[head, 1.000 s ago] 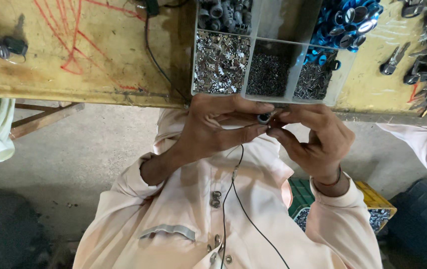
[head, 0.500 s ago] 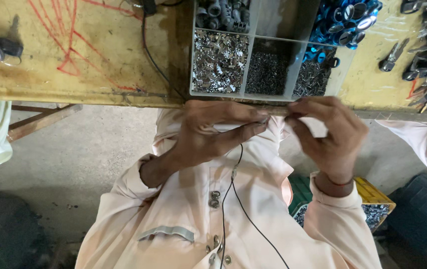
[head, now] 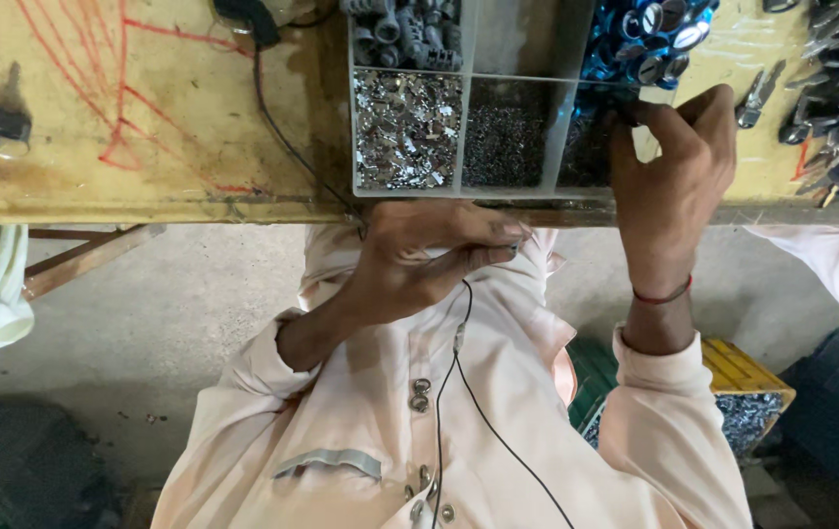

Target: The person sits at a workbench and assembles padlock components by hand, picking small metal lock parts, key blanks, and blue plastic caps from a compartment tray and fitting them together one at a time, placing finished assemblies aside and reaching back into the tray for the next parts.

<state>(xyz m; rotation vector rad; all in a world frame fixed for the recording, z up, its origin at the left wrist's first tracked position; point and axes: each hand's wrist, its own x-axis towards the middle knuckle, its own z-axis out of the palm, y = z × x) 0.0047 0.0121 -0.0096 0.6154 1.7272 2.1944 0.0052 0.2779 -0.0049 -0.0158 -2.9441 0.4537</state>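
Observation:
My left hand (head: 429, 260) hovers just below the table edge in front of my chest, fingertips pinched on a small dark part (head: 514, 251). My right hand (head: 672, 162) is stretched up over the table edge, and its fingertips dip into the right-hand compartment of a clear divided tray (head: 468, 98). That compartment holds small dark pieces (head: 584, 147). My fingers hide whether they grip anything there. Beside it lie compartments of fine dark screws (head: 507, 132) and shiny silver bits (head: 407, 127).
The tray's back compartments hold blue caps (head: 649, 34) and grey cylinders (head: 405, 29). It rests on a yellow wooden table (head: 145, 127) with red scribbles and a black cable (head: 282, 118). Dark metal blanks (head: 836, 88) pile at the right. Below is a yellow crate (head: 744, 377).
Both hands were together at my chest on the small part. My right hand has let go and moved up to the tray; my left hand stays, still pinching the part.

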